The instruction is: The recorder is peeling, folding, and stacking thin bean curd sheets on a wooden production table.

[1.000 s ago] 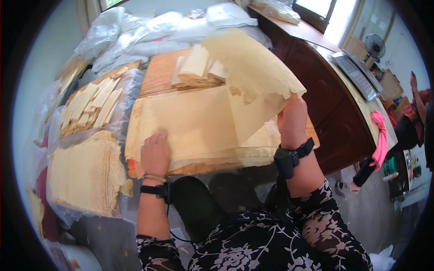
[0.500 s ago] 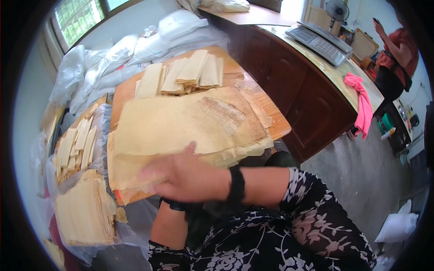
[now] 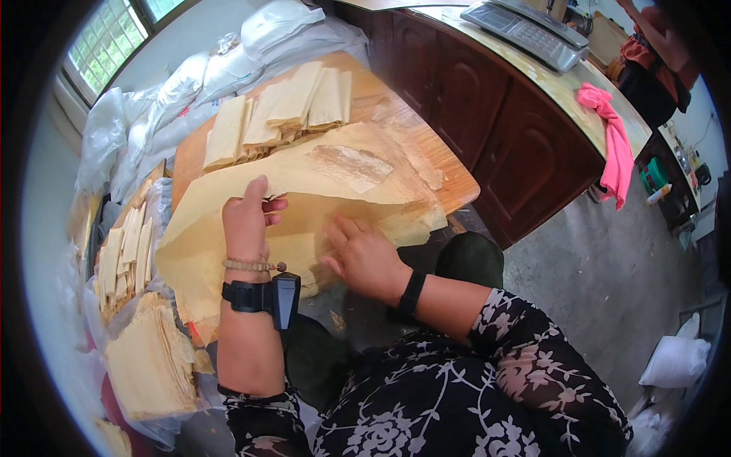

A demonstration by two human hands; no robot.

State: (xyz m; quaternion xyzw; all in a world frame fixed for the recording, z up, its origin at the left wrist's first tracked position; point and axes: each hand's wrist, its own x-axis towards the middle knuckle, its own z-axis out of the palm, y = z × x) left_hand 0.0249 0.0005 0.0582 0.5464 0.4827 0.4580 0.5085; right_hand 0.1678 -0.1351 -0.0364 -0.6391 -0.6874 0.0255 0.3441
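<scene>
A thin, pale yellow sheet (image 3: 297, 171), like dried tofu skin, lies across the wooden table (image 3: 449, 171), with more sheets under it. Its near edge is raised, and my left hand (image 3: 250, 213) pinches that edge between thumb and fingers. Beneath the lifted part, my right hand (image 3: 362, 255) rests on the lower sheet with its fingers stretched out. A rough brownish patch (image 3: 350, 167) marks the upper sheet toward the right. Behind it, folded strips (image 3: 282, 107) of the same material are piled on the table.
Left of the table, more folded strips (image 3: 126, 251) and a stack of flat sheets (image 3: 152, 358) lie on plastic. White sacks (image 3: 221, 80) fill the back left. A counter with a scale (image 3: 525, 34) and a pink cloth (image 3: 609, 141) stands right. Another person (image 3: 655, 65) is at far right.
My left hand has come up from beneath my right arm and lifted the sheet's near edge. My right hand has moved right, onto the sheet below.
</scene>
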